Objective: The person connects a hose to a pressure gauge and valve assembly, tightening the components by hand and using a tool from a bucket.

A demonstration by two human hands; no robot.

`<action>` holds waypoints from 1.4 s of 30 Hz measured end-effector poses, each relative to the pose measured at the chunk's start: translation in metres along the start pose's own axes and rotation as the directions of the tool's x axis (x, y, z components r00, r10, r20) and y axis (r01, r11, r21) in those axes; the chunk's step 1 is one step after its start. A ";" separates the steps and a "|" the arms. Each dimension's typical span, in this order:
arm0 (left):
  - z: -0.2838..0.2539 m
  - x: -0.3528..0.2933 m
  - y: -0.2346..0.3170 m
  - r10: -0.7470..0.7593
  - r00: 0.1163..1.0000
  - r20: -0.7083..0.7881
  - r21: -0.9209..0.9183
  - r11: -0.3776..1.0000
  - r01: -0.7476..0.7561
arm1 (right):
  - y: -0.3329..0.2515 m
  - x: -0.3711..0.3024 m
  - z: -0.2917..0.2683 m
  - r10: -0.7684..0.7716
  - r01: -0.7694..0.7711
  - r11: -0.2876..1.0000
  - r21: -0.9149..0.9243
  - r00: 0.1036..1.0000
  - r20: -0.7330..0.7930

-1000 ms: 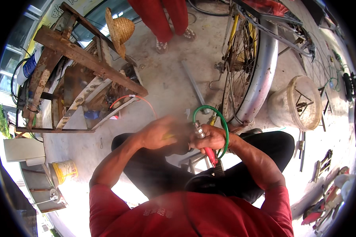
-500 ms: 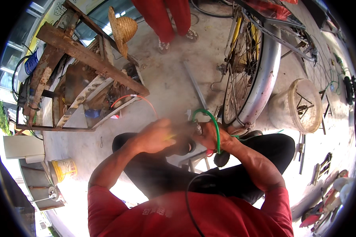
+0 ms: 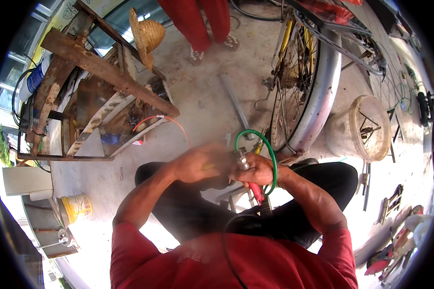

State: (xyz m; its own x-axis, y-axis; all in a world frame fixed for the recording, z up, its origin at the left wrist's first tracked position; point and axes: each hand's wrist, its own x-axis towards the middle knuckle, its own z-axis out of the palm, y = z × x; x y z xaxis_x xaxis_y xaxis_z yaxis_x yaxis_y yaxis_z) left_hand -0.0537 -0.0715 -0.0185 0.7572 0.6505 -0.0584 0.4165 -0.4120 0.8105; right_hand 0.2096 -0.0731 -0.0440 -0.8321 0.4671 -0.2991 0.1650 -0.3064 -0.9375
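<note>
In front of my lap, my right hand [image 3: 258, 169] is closed around a tool with a red handle [image 3: 256, 190] and a metal fitting [image 3: 243, 160] at its top. A green hose [image 3: 273, 154] loops up over this hand. Motion smears my left hand [image 3: 197, 163], which is curled just left of the right one; a bit of yellow shows at its fingers, but what it grips cannot be made out. A thin orange hose [image 3: 181, 126] runs from the rusty frame toward the left hand. Dark haze hides the space between both hands.
A bicycle wheel [image 3: 288, 103] under a silver mudguard [image 3: 329, 91] stands ahead right, beside a whitish bucket [image 3: 348, 127]. At left is a rusty metal frame [image 3: 106, 72] with a straw hat [image 3: 152, 36]. A metal bar [image 3: 236, 106] lies ahead, near another person's shoes [image 3: 196, 55].
My right hand has turned, so the red handle and metal fitting show more plainly. The green hose loop has shifted slightly right. My left hand has moved right, closer to the right one.
</note>
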 end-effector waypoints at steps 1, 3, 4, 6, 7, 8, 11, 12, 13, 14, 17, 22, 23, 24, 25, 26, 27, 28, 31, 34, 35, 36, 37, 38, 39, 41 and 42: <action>-0.003 -0.001 0.005 -0.034 0.999 0.017 0.044 0.998 0.033 | 0.001 0.000 0.000 -0.013 0.011 0.999 -0.043 0.999 -0.046; -0.010 -0.005 0.014 -0.106 0.993 0.045 0.134 0.986 0.100 | 0.006 0.003 0.002 -0.045 0.027 0.991 -0.131 0.990 -0.133; -0.011 -0.006 0.017 -0.163 0.986 0.040 0.175 0.973 0.154 | 0.010 0.005 0.004 -0.086 0.034 0.972 -0.231 0.972 -0.217; -0.011 -0.008 0.024 -0.273 0.962 0.022 0.254 0.932 0.259 | 0.018 0.011 0.010 -0.126 -0.027 0.914 -0.404 0.930 -0.346; -0.011 -0.006 0.031 -0.360 0.932 0.048 0.314 0.891 0.328 | 0.022 0.015 0.012 -0.117 -0.093 0.878 -0.470 0.910 -0.398; -0.010 -0.001 0.041 -0.444 0.894 0.067 0.374 0.841 0.390 | 0.026 0.019 0.014 -0.108 -0.164 0.836 -0.524 0.886 -0.450; -0.008 -0.001 0.044 -0.538 0.840 0.075 0.435 0.775 0.458 | 0.018 0.020 0.015 -0.023 -0.264 0.829 -0.494 0.865 -0.501; -0.008 -0.001 0.043 -0.539 0.839 0.076 0.435 0.775 0.458 | 0.024 0.021 0.010 -0.049 -0.214 0.845 -0.491 0.881 -0.470; -0.009 -0.004 0.034 -0.453 0.885 0.106 0.411 0.831 0.376 | 0.025 0.020 0.007 -0.079 -0.134 0.875 -0.465 0.909 -0.410; -0.011 -0.010 0.018 -0.361 0.923 0.134 0.384 0.877 0.288 | 0.027 0.019 0.004 -0.108 -0.057 0.901 -0.431 0.931 -0.349; -0.010 -0.012 0.001 -0.191 0.973 0.131 0.203 0.966 0.162 | 0.020 0.013 -0.004 -0.115 0.084 0.970 -0.230 0.986 -0.121; -0.003 0.001 -0.006 0.005 0.997 0.074 0.023 1.000 -0.007 | 0.008 0.004 -0.003 -0.113 0.109 0.993 0.037 0.987 0.115; 0.000 0.004 -0.007 0.020 0.998 0.065 0.015 1.000 -0.021 | 0.006 0.002 -0.003 -0.091 0.082 0.994 0.078 0.988 0.127; 0.001 0.005 -0.008 0.033 0.998 0.056 0.008 0.999 -0.034 | 0.002 0.000 -0.004 -0.071 0.055 0.991 0.119 0.988 0.140; 0.002 0.006 -0.008 0.037 0.998 0.043 0.005 0.999 -0.037 | 0.000 -0.002 -0.004 -0.051 0.027 0.987 0.159 0.987 0.153; 0.002 0.006 -0.007 0.041 0.999 0.029 0.002 0.999 -0.041 | 0.002 -0.002 -0.004 -0.046 0.024 0.987 0.161 0.990 0.135; 0.001 0.006 -0.006 0.042 0.999 0.016 0.003 0.999 -0.042 | 0.005 -0.002 -0.003 -0.044 0.024 0.986 0.164 0.992 0.118; 0.001 0.005 -0.005 0.026 1.000 0.000 0.024 0.999 -0.026 | 0.007 -0.001 -0.002 -0.042 0.024 0.986 0.167 0.994 0.102; -0.001 -0.003 0.002 -0.045 0.999 -0.016 0.098 0.994 0.047 | 0.005 0.004 -0.003 0.049 -0.050 0.995 -0.087 0.999 -0.011; -0.008 -0.009 0.014 -0.231 0.972 0.033 0.211 0.953 0.219 | 0.017 0.012 0.006 -0.176 0.105 0.955 -0.278 0.953 -0.245; -0.008 -0.011 0.018 -0.329 0.943 0.056 0.262 0.916 0.304 | 0.022 0.014 0.005 -0.184 0.048 0.888 -0.458 0.948 -0.258; -0.010 -0.012 0.021 -0.424 0.903 0.071 0.313 0.869 0.384 | 0.017 0.014 0.008 -0.147 -0.028 0.870 -0.492 0.938 -0.315; -0.011 -0.012 0.025 -0.460 0.885 0.078 0.344 0.845 0.409 | 0.008 0.013 0.013 -0.114 -0.106 0.847 -0.520 0.921 -0.372; -0.010 -0.009 0.030 -0.495 0.865 0.084 0.375 0.820 0.433 | 0.012 0.015 0.015 -0.122 -0.140 0.822 -0.552 0.903 -0.412; -0.009 -0.007 0.033 -0.526 0.845 0.090 0.406 0.795 0.452 | 0.016 0.016 0.017 -0.132 -0.178 0.794 -0.581 0.882 -0.452; -0.009 -0.008 0.024 -0.465 0.882 0.071 0.415 0.818 0.398 | 0.048 0.027 0.013 -0.231 -0.178 0.737 -0.653 0.841 -0.489; -0.007 -0.011 0.016 -0.438 0.897 0.059 0.417 0.827 0.376 | 0.044 0.026 0.013 -0.224 -0.155 0.772 -0.617 0.841 -0.492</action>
State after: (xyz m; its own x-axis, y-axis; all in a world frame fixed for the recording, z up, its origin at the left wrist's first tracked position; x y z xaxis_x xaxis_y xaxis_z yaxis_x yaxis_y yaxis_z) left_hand -0.0592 -0.0804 -0.0010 0.5267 0.7264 -0.4415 0.8393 -0.3620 0.4057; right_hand 0.1884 -0.0851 -0.0904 -0.4766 0.8696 -0.1291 0.5832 0.2028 -0.7866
